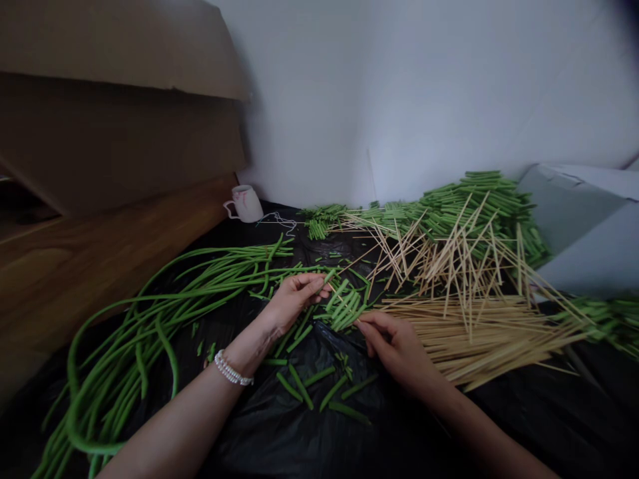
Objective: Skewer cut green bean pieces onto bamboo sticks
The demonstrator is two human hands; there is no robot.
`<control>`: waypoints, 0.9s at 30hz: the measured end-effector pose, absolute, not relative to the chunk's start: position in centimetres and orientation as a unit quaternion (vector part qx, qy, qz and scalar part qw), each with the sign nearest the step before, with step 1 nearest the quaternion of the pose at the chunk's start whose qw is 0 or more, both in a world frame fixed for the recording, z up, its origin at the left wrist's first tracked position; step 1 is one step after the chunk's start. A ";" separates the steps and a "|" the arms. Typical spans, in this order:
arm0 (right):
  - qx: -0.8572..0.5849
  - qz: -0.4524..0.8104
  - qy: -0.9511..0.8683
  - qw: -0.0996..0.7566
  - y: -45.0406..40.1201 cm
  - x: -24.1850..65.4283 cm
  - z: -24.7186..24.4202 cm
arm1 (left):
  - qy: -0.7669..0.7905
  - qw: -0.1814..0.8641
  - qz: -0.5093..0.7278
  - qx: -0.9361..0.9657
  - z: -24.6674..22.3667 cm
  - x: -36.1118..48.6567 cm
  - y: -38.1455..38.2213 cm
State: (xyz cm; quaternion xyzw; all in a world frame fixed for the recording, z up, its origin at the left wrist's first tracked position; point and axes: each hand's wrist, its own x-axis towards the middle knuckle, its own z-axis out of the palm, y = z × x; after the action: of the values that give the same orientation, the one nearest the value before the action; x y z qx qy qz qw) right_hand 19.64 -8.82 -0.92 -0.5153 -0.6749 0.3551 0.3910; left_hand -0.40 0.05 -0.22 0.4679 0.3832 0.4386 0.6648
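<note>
My left hand (302,296) pinches a short cut piece of long bean (329,275) at the near end of a row. Several bean pieces sit side by side on thin sticks as a skewer of beans (345,307) between my hands. My right hand (392,342) is closed at the skewer's right side, its fingertips pinching there. Loose cut bean pieces (324,392) lie on the black plastic sheet (279,439) below. Long uncut beans (150,319) curve along the left.
A pile of bamboo sticks (469,332) spreads at the right. Behind it are heaped skewered beans (489,206). A white mug (247,204) stands at the back left, near a cardboard box (120,126). A white box (574,226) is at the far right.
</note>
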 end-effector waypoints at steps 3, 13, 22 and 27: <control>-0.514 0.357 -0.677 0.387 -8.9 19.6 -0.8 | 0.382 0.666 0.439 0.467 -0.2 -0.3 0.0; -0.519 0.356 -0.675 0.387 -8.9 19.6 -0.8 | 0.382 0.665 0.447 0.461 0.0 -0.2 -0.1; -0.521 0.351 -0.678 0.383 -8.9 19.6 -0.8 | 0.381 0.662 0.450 0.462 0.0 -0.2 -0.1; -0.518 0.353 -0.680 0.381 -8.9 19.6 -0.7 | 0.390 0.650 0.446 0.475 0.0 -0.4 0.0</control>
State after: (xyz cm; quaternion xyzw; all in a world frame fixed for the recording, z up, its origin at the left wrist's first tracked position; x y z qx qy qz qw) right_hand 19.58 -8.92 -0.74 -0.5176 -0.6799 0.3529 0.3811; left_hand -0.38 0.01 0.00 0.4754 0.3896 0.4464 0.6504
